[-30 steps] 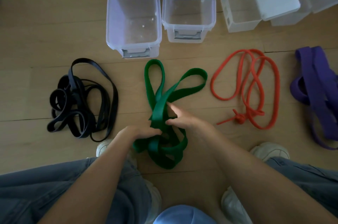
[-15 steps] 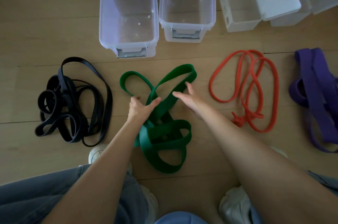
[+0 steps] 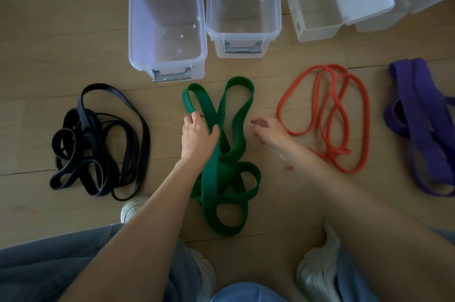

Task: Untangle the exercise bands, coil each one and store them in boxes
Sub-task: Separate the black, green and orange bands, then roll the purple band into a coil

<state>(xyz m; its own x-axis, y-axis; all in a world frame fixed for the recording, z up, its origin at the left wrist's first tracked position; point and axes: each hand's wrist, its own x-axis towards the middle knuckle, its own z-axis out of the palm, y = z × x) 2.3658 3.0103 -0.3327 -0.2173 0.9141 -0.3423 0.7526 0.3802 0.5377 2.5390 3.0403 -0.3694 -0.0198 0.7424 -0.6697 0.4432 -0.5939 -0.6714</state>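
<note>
The green band (image 3: 222,168) is spread in tangled loops on the floor (image 3: 73,50), between the black band (image 3: 98,141) and the red band (image 3: 327,114). Its left loop is gripped by the left hand (image 3: 197,137), fingers curled round the strap. The right hand (image 3: 269,132) is held just beside it, fingers loosely bent, holding nothing. Open boxes (image 3: 167,30) are set beyond.

left hand (image 3: 197,139) grips green band (image 3: 221,178) | right hand (image 3: 268,132) loose beside it

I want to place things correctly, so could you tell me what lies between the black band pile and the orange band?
Head view: the tangled green flat band, gripped by the left hand.
</note>
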